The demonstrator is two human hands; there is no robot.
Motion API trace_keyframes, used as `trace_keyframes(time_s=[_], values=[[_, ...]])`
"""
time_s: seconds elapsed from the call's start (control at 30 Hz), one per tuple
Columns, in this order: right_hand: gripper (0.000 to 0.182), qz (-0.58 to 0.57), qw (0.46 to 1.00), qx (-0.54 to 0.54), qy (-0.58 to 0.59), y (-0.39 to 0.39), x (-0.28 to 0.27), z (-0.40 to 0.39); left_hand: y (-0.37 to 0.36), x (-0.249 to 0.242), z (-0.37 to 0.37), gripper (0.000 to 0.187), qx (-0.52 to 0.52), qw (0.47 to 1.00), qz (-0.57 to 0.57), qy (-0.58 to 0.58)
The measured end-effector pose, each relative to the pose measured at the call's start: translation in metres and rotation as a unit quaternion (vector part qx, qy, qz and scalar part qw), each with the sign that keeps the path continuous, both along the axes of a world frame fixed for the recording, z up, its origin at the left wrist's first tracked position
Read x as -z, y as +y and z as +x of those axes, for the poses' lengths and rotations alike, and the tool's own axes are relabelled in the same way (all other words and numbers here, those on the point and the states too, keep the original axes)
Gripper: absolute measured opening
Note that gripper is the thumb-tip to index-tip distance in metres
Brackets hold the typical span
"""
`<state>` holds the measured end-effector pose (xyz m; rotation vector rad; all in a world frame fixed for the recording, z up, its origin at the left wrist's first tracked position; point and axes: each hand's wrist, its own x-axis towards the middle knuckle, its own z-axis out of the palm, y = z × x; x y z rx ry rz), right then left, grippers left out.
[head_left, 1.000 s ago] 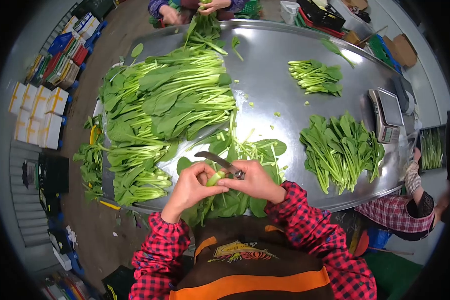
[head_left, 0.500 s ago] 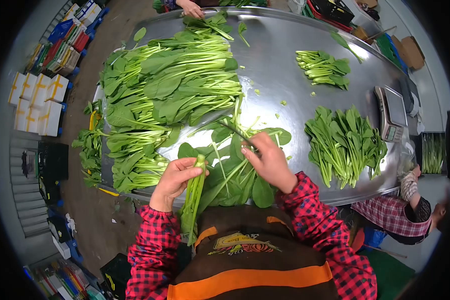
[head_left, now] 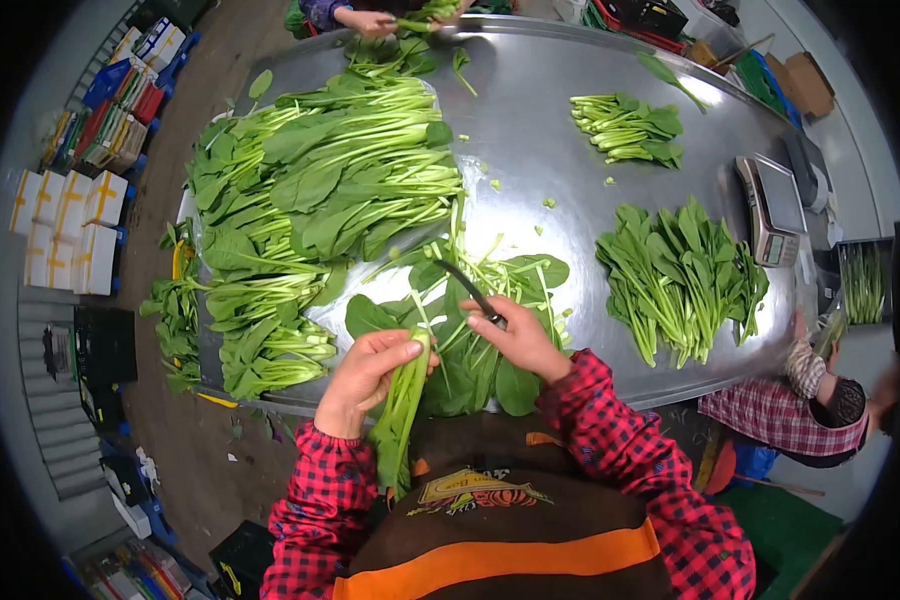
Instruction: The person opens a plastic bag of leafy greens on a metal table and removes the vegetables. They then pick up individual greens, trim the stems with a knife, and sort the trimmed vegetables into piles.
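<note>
Leafy vegetable (head_left: 402,402), gripped in fingers of left hand (head_left: 362,375), stem end far, leaves near; curved knife (head_left: 472,291), gripped in right hand (head_left: 521,340), blade far-right of that end.

Apron logo (head_left: 482,488), scale display (head_left: 774,249); neither clearly legible

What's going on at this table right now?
The left hand holds some leafy greens in front of the apron. The right hand holds a curved knife, apart from them. On the metal table, a big heap of greens lies left, two smaller bunches and a scale right.
</note>
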<state>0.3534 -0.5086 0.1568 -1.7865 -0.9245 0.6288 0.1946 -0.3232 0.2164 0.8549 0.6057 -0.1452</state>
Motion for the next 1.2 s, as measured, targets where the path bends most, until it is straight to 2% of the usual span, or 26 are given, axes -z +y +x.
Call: trace_keyframes(time_s=[0.03, 0.07, 0.13, 0.17, 0.2, 0.27, 0.3, 0.33, 0.4, 0.43, 0.47, 0.53, 0.57, 0.6, 0.63, 0.67, 0.73, 0.77, 0.8, 0.9, 1.0, 1.03, 1.07, 1.13, 1.2], values=[[0.031, 0.047, 0.97, -0.014, 0.236, -0.002, -0.012, -0.003, -0.004, -0.001, -0.003, 0.03, 0.02, 0.999, -0.029, 0.019], [0.031, 0.044, 0.969, -0.013, 0.241, -0.002, -0.018, -0.004, -0.009, 0.003, -0.005, 0.03, 0.021, 0.999, -0.032, 0.024], [0.036, 0.087, 0.926, -0.132, 0.344, 0.004, -0.028, 0.001, -0.015, 0.017, 0.002, 0.036, 0.059, 0.992, -0.11, 0.009], [0.034, 0.081, 0.949, -0.156, 0.262, 0.004, -0.025, 0.003, -0.019, 0.026, 0.002, 0.039, 0.075, 0.988, -0.136, -0.01], [0.034, 0.084, 0.949, -0.158, 0.259, 0.003, -0.026, 0.005, -0.024, 0.026, 0.002, 0.035, 0.076, 0.984, -0.158, -0.017], [0.032, 0.0, 0.926, -0.136, 0.352, -0.002, -0.024, 0.004, -0.03, 0.03, 0.003, 0.033, 0.16, 0.986, -0.031, -0.032], [0.027, 0.009, 0.947, -0.102, 0.305, -0.002, -0.021, -0.001, -0.034, 0.016, 0.006, 0.03, 0.19, 0.981, 0.042, -0.006], [0.027, 0.01, 0.945, -0.113, 0.308, -0.003, -0.02, -0.002, -0.032, 0.017, 0.005, 0.03, 0.18, 0.983, 0.045, -0.001], [0.023, -0.057, 0.965, -0.062, 0.249, -0.008, -0.024, 0.0, -0.025, 0.032, 0.003, 0.029, 0.251, 0.937, 0.244, -0.006], [0.023, -0.084, 0.97, -0.026, 0.228, -0.011, -0.019, 0.003, -0.021, 0.052, -0.006, 0.028, 0.194, 0.9, 0.386, -0.051], [0.023, -0.083, 0.97, -0.03, 0.228, -0.02, -0.003, 0.008, -0.009, 0.054, -0.009, 0.028, 0.192, 0.9, 0.388, -0.05], [0.027, -0.084, 0.983, 0.099, 0.129, -0.039, 0.034, 0.02, 0.031, 0.053, -0.017, 0.028, 0.087, 0.921, 0.358, 0.125], [0.027, -0.083, 0.983, 0.098, 0.13, -0.047, 0.036, 0.023, 0.057, 0.069, -0.027, 0.027, 0.074, 0.855, 0.492, 0.147], [0.03, -0.101, 0.979, 0.162, 0.064, -0.053, 0.039, 0.026, 0.084, 0.085, -0.034, 0.026, 0.059, 0.768, 0.615, 0.166], [0.032, -0.118, 0.967, 0.224, -0.003, -0.056, 0.041, 0.029, 0.103, 0.086, -0.035, 0.024, 0.036, 0.715, 0.664, 0.218], [0.032, -0.118, 0.968, 0.224, -0.003, -0.058, 0.042, 0.033, 0.12, 0.086, -0.036, 0.022, 0.013, 0.655, 0.706, 0.268], [0.035, -0.119, 0.971, 0.199, 0.064, -0.06, 0.044, 0.037, 0.152, 0.099, -0.042, 0.016, 0.004, 0.529, 0.814, 0.239], [0.033, -0.11, 0.975, 0.179, 0.064, -0.057, 0.036, 0.036, 0.168, 0.105, -0.048, 0.024, 0.015, 0.543, 0.812, 0.214], [0.033, -0.111, 0.975, 0.182, 0.065, -0.054, 0.035, 0.033, 0.175, 0.106, -0.051, 0.024, 0.017, 0.543, 0.812, 0.212], [0.03, -0.111, 0.978, 0.158, 0.078, -0.049, 0.036, 0.025, 0.188, 0.11, -0.057, 0.033, 0.123, 0.519, 0.817, 0.219], [0.03, -0.113, 0.979, 0.143, 0.091, -0.045, 0.041, 0.018, 0.186, 0.111, -0.062, 0.03, 0.112, 0.503, 0.835, 0.194], [0.03, -0.114, 0.978, 0.145, 0.094, -0.044, 0.041, 0.015, 0.184, 0.11, -0.064, 0.029, 0.094, 0.498, 0.849, 0.15], [0.028, -0.1, 0.984, 0.13, 0.069, -0.041, 0.038, 0.012, 0.178, 0.102, -0.063, 0.029, 0.098, 0.499, 0.849, 0.147], [0.025, -0.091, 0.988, 0.121, 0.044, -0.036, 0.033, 0.009, 0.156, 0.074, -0.053, 0.028, 0.113, 0.537, 0.829, 0.108], [0.02, -0.037, 0.998, 0.048, -0.026, -0.028, 0.027, 0.006, 0.125, 0.043, -0.038, 0.027, 0.106, 0.551, 0.824, 0.081]])
